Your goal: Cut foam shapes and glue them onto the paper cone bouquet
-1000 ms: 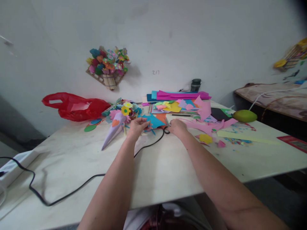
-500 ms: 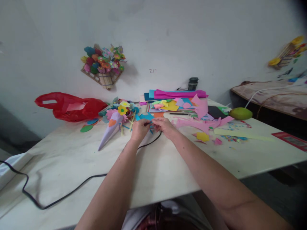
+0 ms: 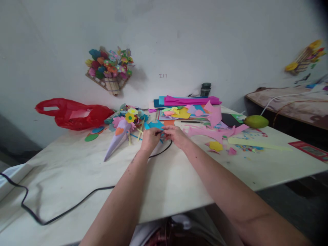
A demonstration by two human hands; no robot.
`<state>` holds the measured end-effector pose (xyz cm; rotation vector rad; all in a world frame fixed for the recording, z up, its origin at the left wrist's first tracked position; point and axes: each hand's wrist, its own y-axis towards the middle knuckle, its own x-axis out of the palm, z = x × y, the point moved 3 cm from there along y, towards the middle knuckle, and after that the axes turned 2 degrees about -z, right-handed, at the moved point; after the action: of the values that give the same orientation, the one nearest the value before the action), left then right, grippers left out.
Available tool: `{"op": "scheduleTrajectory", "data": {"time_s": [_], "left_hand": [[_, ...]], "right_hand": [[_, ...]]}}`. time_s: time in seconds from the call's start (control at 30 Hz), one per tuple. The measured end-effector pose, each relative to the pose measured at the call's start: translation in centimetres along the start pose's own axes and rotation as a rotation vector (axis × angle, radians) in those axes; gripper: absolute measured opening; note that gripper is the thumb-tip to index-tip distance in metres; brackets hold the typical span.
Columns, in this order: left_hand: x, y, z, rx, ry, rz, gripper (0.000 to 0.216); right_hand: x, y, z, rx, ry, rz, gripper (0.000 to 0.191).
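My left hand (image 3: 151,137) and my right hand (image 3: 175,134) meet over the middle of the table, fingertips pinched close together. Something small and bluish shows between them, too small to make out. Just behind my fingers lies a piece of blue paper (image 3: 154,125). A black cable (image 3: 164,151) runs below my hands and passes under my left forearm. To the left rests a lilac paper cone (image 3: 116,140) with an orange heart, beside a bunch of paper flowers (image 3: 132,118).
A red plastic bag (image 3: 74,116) sits at the back left, near a green paper disc (image 3: 91,137). Rolled magenta paper (image 3: 192,100) lies by the wall. Pink paper scraps (image 3: 207,133), a yellow-green oval object (image 3: 256,121) and a pale yellow strip (image 3: 256,143) are at right.
My hands stay together in nearly the same place, with only slight finger movement. The whole view has shifted a little.
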<state>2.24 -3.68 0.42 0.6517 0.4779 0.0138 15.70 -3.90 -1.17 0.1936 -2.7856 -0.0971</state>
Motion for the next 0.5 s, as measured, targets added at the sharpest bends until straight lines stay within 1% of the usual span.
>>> {"op": "scheduleTrajectory", "data": {"time_s": [0.17,0.37,0.5], "left_hand": [[0.1,0.0,0.0,0.002,0.051,-0.048,0.022],[0.1,-0.1,0.5,0.022,-0.017,-0.066,0.025],[0.2,-0.4,1.2,0.052,0.104,-0.177,0.026]], "right_hand": [[-0.2,0.1,0.2,0.021,-0.006,0.016,0.019],[-0.4,0.2,0.3,0.038,-0.026,0.041,0.02],[-0.6,0.3,0.2,0.031,-0.061,0.045,0.018]]}}
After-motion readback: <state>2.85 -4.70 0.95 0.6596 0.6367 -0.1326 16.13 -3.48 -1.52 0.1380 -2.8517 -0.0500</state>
